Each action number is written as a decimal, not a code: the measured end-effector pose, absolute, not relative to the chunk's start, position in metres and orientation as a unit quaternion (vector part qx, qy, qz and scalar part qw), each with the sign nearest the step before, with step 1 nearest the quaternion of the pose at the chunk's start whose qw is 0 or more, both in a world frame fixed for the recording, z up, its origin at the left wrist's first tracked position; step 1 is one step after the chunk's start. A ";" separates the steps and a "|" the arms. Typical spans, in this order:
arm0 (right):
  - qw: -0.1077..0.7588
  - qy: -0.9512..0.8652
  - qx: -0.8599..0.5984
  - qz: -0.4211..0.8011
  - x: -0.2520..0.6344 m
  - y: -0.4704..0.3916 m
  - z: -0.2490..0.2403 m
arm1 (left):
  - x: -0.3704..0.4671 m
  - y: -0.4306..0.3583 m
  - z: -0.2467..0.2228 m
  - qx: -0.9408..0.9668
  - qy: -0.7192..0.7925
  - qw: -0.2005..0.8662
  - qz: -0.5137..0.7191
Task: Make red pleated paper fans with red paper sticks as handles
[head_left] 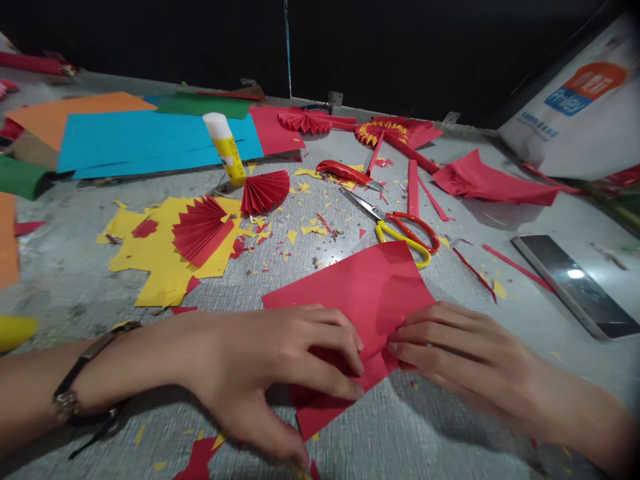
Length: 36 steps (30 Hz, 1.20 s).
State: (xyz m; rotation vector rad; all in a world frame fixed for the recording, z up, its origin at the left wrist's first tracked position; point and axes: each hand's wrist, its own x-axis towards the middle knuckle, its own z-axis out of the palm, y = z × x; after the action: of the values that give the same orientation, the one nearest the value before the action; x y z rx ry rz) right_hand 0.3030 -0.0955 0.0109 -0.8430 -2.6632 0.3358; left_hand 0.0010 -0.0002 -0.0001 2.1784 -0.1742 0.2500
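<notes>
Left hand (270, 363) palm-down, fingers pinching red paper (360, 293); right hand (455, 350) flat, fingertips gripping same fold.

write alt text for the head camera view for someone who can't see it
Two hands, left hand and right hand, press on a red paper sheet on a grey table. Beyond lie scissors, a glue stick, pleated red fans on yellow paper, coloured sheets and a phone.

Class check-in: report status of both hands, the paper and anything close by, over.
Left hand and right hand pressing red paper sheet flat on table. Scissors lie just beyond.
</notes>
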 end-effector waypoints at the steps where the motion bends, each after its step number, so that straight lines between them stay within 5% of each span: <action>1: 0.164 -0.935 -0.295 0.113 0.302 -0.096 0.012 | 0.001 0.000 -0.001 0.878 -0.074 0.460 0.113; 36: 0.170 -0.927 -0.318 0.107 0.302 -0.106 0.007 | -0.002 -0.008 -0.005 0.882 -0.055 0.444 0.151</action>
State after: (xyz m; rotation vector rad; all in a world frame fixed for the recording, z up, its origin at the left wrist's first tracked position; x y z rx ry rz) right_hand 0.3018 -0.1063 0.0066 -0.9028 -2.6335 0.3054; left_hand -0.0016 -0.0083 -0.0046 2.1863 -0.1356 0.3735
